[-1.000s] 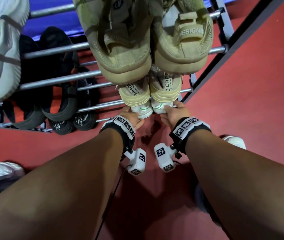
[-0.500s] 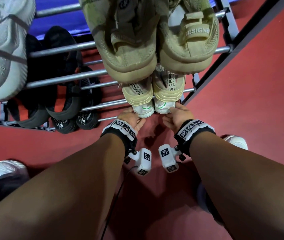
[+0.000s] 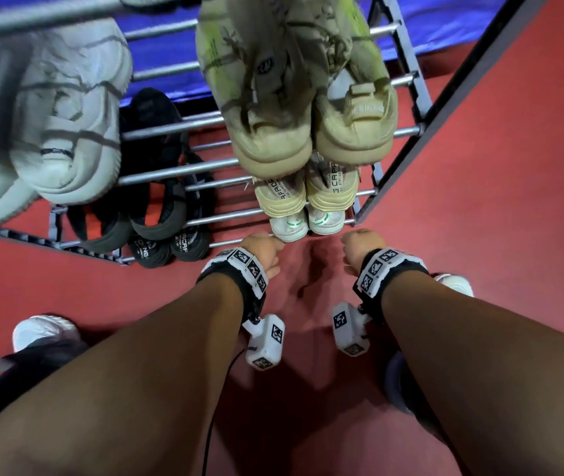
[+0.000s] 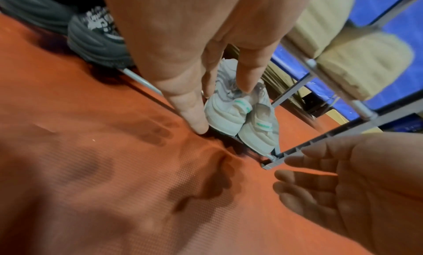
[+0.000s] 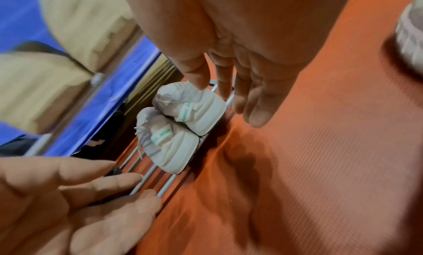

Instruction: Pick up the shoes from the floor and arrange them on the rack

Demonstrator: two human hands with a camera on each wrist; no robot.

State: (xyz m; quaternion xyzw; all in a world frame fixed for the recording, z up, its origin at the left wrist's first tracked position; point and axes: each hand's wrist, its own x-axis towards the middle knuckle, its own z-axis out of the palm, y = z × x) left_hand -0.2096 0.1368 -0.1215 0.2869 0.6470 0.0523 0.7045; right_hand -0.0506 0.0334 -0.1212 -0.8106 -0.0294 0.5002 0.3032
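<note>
A small white pair of shoes with green marks (image 3: pixel 306 225) (image 4: pixel 240 121) (image 5: pixel 183 125) stands heels-out on the bottom bars of the metal rack (image 3: pixel 205 221), at its right end. My left hand (image 3: pixel 263 250) (image 4: pixel 201 99) hovers just in front of the pair's left side, fingers straight and holding nothing. A little to the right of the pair, my right hand (image 3: pixel 363 243) (image 5: pixel 242 99) is off the shoes too, its fingers straight and empty. In each wrist view the other hand shows with its palm open.
Tan sneakers (image 3: pixel 308 115) fill the upper tier, and a cream pair (image 3: pixel 304 194) sits under them. Black shoes (image 3: pixel 160 218) and grey-white sneakers (image 3: pixel 50 132) occupy the rack's left side. My own white shoes (image 3: pixel 45 331) (image 3: pixel 455 283) stand on the red floor (image 3: pixel 479 201).
Both hands have let go of the white shoes' heels, drawn back a little and moved apart. The camera has lifted, showing more of the rack.
</note>
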